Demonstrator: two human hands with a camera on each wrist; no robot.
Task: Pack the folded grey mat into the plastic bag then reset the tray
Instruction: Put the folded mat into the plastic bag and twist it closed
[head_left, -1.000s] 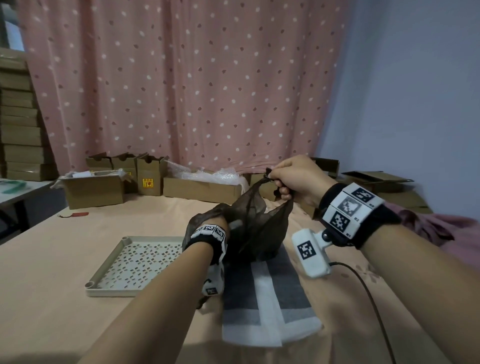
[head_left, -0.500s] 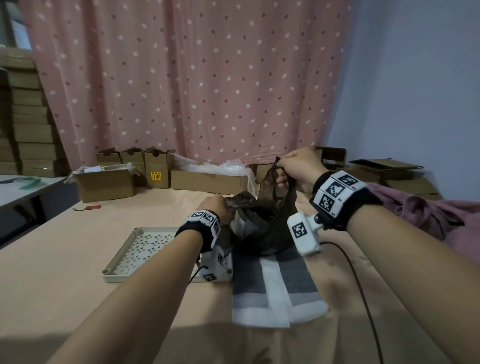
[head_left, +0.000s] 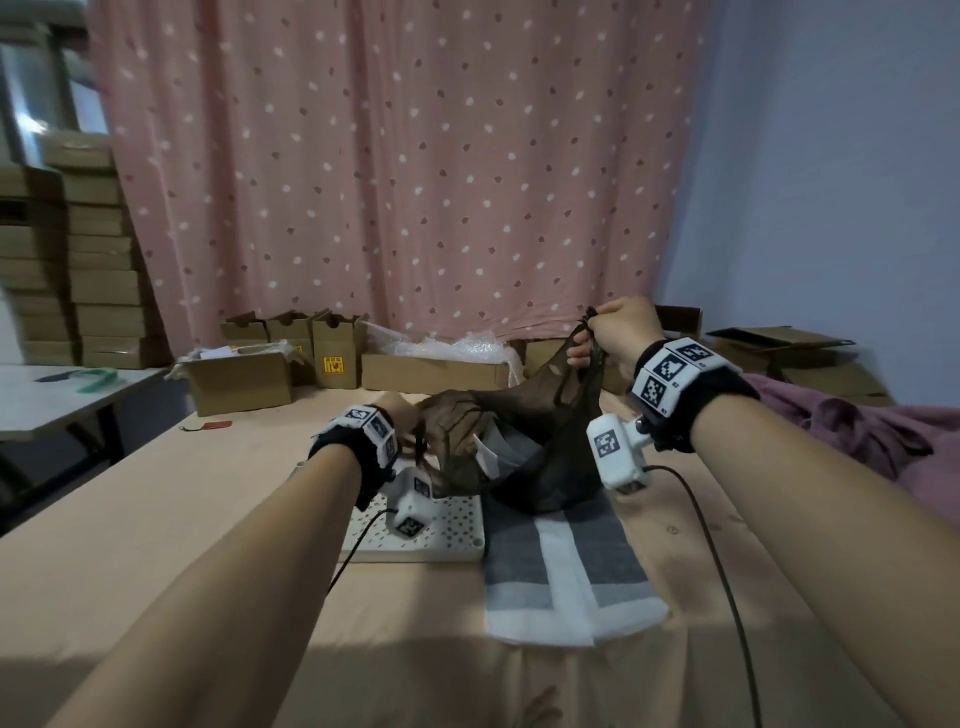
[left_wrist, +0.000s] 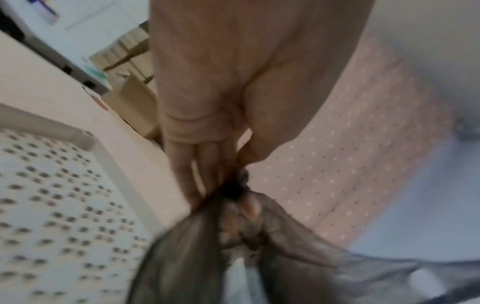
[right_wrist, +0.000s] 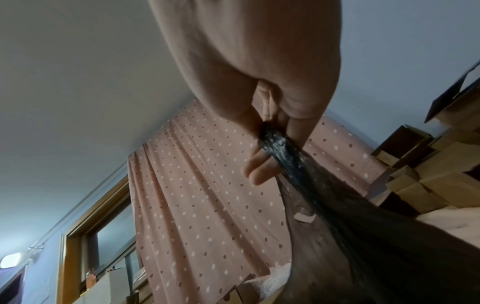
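Note:
A dark see-through plastic bag (head_left: 540, 441) is stretched between my hands above the table. My right hand (head_left: 618, 327) pinches one bunched handle (right_wrist: 275, 142) high up at the right. My left hand (head_left: 415, 415) grips the other side of the bag's mouth (left_wrist: 233, 191), lower and to the left. The folded grey and white mat (head_left: 566, 566) lies flat on the table with its far end inside the bag, where a lighter part (head_left: 498, 447) shows through the film. The white perforated tray (head_left: 441, 535) sits left of the mat, partly hidden under my left wrist.
Open cardboard boxes (head_left: 239, 379) and bubble wrap (head_left: 457, 348) line the table's far edge before a pink dotted curtain. A stack of flat boxes (head_left: 78, 270) stands at the left. Purple cloth (head_left: 857, 421) lies at the right. A small red item (head_left: 213, 426) lies left of the tray.
My right hand has lifted its handle higher and to the right. My left hand has pulled its side leftward, spreading the bag wider over the mat's far end.

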